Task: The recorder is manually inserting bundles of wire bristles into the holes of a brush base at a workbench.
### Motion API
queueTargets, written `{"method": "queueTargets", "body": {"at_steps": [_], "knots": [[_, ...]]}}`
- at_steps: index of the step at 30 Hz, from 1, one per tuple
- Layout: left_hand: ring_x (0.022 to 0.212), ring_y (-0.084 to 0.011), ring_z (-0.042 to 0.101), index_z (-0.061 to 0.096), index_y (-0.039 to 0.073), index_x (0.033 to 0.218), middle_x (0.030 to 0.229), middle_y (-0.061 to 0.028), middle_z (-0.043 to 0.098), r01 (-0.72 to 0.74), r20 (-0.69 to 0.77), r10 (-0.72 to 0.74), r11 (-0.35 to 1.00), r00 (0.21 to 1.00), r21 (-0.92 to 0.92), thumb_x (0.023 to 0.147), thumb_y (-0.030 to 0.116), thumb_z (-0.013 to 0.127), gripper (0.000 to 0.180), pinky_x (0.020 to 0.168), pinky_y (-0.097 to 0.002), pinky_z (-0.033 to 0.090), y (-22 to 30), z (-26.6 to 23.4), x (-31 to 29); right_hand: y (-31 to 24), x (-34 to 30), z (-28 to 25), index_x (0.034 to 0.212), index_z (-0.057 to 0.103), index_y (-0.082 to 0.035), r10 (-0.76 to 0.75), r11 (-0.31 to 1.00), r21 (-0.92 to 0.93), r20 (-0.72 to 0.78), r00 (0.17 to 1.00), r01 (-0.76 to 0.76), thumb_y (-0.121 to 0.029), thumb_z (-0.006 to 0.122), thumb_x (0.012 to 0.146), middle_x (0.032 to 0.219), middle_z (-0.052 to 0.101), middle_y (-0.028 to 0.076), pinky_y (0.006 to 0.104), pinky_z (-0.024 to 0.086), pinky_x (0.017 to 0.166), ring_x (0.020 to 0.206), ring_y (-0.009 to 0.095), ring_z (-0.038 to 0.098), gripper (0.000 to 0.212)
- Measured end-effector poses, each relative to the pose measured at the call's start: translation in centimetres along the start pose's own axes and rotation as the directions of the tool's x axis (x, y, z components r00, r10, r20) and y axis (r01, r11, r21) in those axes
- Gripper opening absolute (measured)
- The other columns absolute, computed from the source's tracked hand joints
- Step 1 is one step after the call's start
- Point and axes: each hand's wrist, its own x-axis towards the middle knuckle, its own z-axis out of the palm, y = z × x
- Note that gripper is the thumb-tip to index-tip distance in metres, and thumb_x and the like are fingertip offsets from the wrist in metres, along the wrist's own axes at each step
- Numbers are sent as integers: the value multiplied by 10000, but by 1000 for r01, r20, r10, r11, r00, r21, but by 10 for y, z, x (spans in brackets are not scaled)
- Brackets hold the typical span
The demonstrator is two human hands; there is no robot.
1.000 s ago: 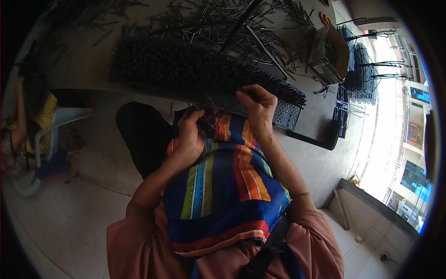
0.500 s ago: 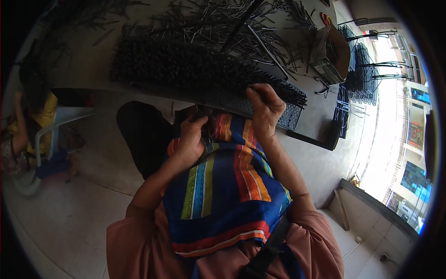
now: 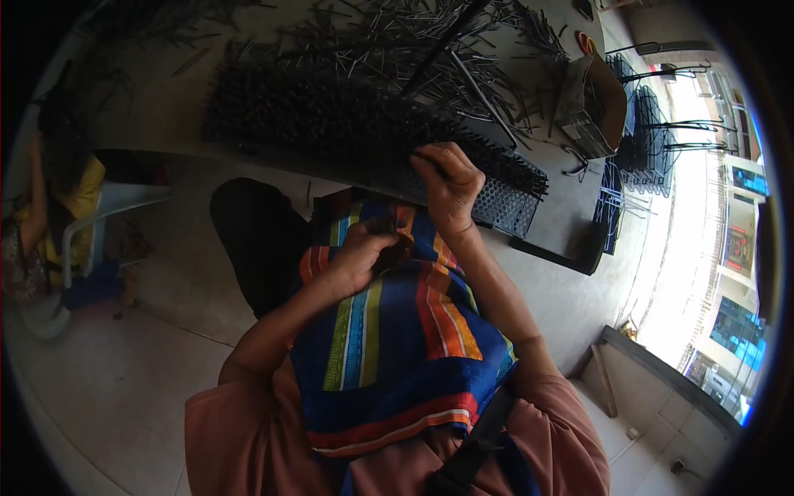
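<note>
My left hand [image 3: 362, 255] is closed over the striped apron [image 3: 389, 331] on my lap. Something dark shows at its fingertips, too shadowed to name. Farther forward, my right hand [image 3: 455, 183] makes a pinch at the near edge of a long perforated rack [image 3: 514, 208]. Whatever its fingertips hold, if anything, is too small to see. Short black rods [image 3: 314, 112] stand upright, densely packed, over most of the rack. At its right end bare holes show.
Loose dark rods [image 3: 372, 50] lie heaped behind the rack, with a long bar [image 3: 480, 95] across them. An open cardboard box [image 3: 591, 107] and orange-handled scissors [image 3: 586, 43] are at the right. Wire racks [image 3: 649, 136] stand beyond. At far left, another person sits by a chair [image 3: 83, 227].
My right hand has moved left along the rack's near edge, still pinched. My left hand has shifted slightly right and toward me over the apron.
</note>
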Motion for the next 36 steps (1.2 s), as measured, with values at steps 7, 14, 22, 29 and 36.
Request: {"method": "queueTargets", "body": {"at_steps": [7, 14, 22, 29, 36], "knots": [[767, -184, 672, 588, 16, 1074, 913, -109, 669, -205, -68, 204, 979, 977, -16, 900, -6, 546, 181, 650, -289, 551, 8, 9, -8, 1, -3, 0, 837, 698, 13, -96, 993, -65, 36, 995, 98, 70, 728, 712, 824, 669, 90, 252, 491, 627, 704, 160, 645, 140], [789, -187, 670, 586, 9, 1090, 930, -110, 652, -188, -106, 182, 981, 978, -47, 885, -24, 556, 210, 668, -321, 574, 10, 5, -5, -4, 0, 8, 831, 710, -27, -100, 944, -309, 80, 992, 120, 3, 748, 710, 776, 641, 89, 270, 489, 583, 652, 195, 641, 130], [784, -216, 677, 598, -13, 1080, 946, -127, 652, -198, -74, 191, 975, 979, -106, 881, -30, 566, 203, 678, -329, 576, 14, 6, -8, -7, 1, 1, 841, 709, -37, -65, 904, -409, 152, 986, 123, -90, 739, 746, 786, 672, 106, 287, 492, 571, 664, 214, 678, 113], [752, -217, 681, 630, -20, 1018, 893, -130, 679, -162, 150, 162, 987, 975, -8, 884, -18, 589, 140, 693, -323, 570, 29, 12, -10, -9, -14, -27, 848, 695, 31, 494, 865, -177, 475, 729, -470, -55, 710, 747, 749, 693, 103, 261, 498, 603, 667, 125, 648, 133], [801, -215, 708, 622, 4, 1033, 909, -121, 689, -145, 162, 134, 988, 978, 55, 905, 71, 611, 145, 711, -343, 620, 27, 21, -1, -5, -19, -27, 824, 686, 31, 569, 704, 128, 488, 662, -699, -36, 694, 758, 685, 643, 46, 248, 464, 546, 603, 106, 588, 95]]}}
